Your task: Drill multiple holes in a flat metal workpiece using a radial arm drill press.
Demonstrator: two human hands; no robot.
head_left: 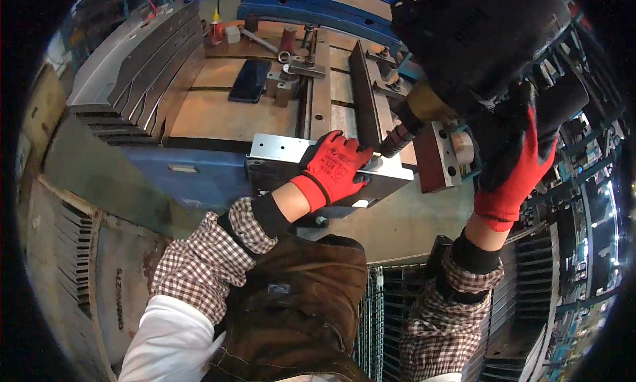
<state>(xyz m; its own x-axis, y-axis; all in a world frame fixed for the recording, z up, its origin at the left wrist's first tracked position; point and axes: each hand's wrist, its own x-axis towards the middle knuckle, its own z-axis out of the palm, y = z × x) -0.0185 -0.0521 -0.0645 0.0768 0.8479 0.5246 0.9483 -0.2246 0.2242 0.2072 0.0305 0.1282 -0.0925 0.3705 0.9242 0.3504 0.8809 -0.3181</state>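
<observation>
My left hand (336,165), in a red glove with black fingers, lies over a long grey metal bracket (268,145) with small holes, gripping its near edge. The bracket lies along the front of a machine table. Right beside my left fingers, the dark chuck (399,140) of a large black drilling machine (483,41) points down at the bracket; whether its tip touches the metal cannot be made out. My right hand (515,167), gloved alike, is raised at the machine's right side. Its fingers curl against a dark part that blends into the black housing.
Stacked bent metal sheets (149,77) stand on the table's left. A phone (250,81), a wrench (258,41), a small red bottle (216,30) and clamp blocks (283,87) lie behind the bracket. A steel block (437,158) sits to the right. Ridged metal parts (523,283) fill the lower right.
</observation>
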